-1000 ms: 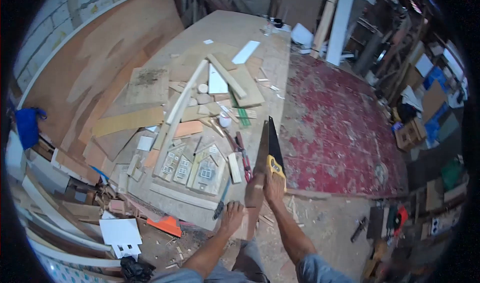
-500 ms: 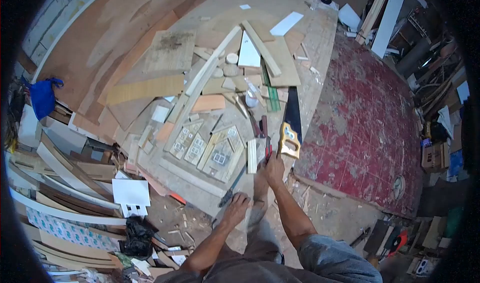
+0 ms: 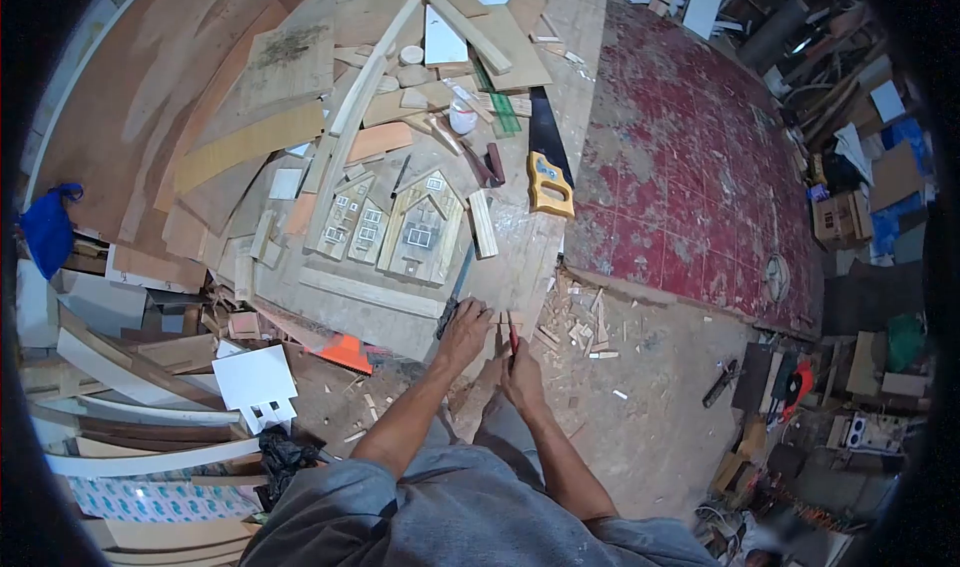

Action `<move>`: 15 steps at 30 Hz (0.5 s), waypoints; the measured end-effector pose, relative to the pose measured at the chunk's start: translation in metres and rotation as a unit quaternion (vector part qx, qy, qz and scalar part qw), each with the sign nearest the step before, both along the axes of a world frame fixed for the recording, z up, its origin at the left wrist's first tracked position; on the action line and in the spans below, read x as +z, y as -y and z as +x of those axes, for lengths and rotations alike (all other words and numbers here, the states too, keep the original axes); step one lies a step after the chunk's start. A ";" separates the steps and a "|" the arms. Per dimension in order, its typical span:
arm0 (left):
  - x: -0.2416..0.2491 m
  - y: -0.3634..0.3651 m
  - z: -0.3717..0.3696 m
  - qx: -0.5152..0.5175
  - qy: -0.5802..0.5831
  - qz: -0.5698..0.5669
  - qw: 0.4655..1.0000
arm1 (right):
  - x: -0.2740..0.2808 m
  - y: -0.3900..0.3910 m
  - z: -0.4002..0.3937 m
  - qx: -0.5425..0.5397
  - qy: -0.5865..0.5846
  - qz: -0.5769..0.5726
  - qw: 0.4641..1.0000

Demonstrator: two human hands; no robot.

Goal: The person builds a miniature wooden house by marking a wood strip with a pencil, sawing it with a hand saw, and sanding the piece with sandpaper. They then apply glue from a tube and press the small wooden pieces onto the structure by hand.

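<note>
My right hand (image 3: 523,379) is closed around a slim red-handled tool (image 3: 515,339) at the bench's near edge; its working end is too small to make out. Pale against the bench, a small wood piece (image 3: 507,319) lies at the tool's tip. The fingers of my left hand (image 3: 466,333) are bent and closed on that piece's left end. A dark crumpled item (image 3: 446,317) touches the left hand's far side. Beyond the hands lie a wooden house-shaped panel (image 3: 425,229) with small white windows and a short ribbed wood block (image 3: 483,223).
A handsaw (image 3: 550,182) with a yellow handle lies at the bench's right side. Wood strips (image 3: 372,72), a white-and-clear container (image 3: 462,117) and a green ruler (image 3: 500,107) lie farther back. Wood scraps (image 3: 585,312) litter the floor; curved boards (image 3: 140,367) are stacked at left.
My right hand has drawn back from beside the saw to the bench's near edge, carrying the red-handled tool. Both hands are now close together at the small wood piece. The view has shifted.
</note>
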State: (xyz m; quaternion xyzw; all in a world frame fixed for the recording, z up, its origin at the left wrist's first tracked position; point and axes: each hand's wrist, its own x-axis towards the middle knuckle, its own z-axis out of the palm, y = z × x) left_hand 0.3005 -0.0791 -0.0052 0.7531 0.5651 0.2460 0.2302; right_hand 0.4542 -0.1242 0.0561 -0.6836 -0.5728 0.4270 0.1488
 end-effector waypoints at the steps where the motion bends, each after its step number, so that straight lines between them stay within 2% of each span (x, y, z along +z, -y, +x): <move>1: -0.002 0.000 0.000 -0.001 -0.011 0.002 1.000 | -0.014 0.007 -0.004 -0.004 0.004 0.028 1.000; 2: -0.004 -0.001 0.001 -0.001 -0.023 0.005 1.000 | -0.027 0.013 -0.006 -0.008 0.008 0.057 0.998; 9: -0.007 -0.003 -0.001 -0.024 -0.020 0.002 1.000 | -0.025 0.016 -0.022 0.001 0.029 0.045 0.999; 15: -0.004 -0.002 -0.002 -0.025 -0.018 0.005 1.000 | -0.026 0.014 -0.037 -0.033 0.059 0.066 0.996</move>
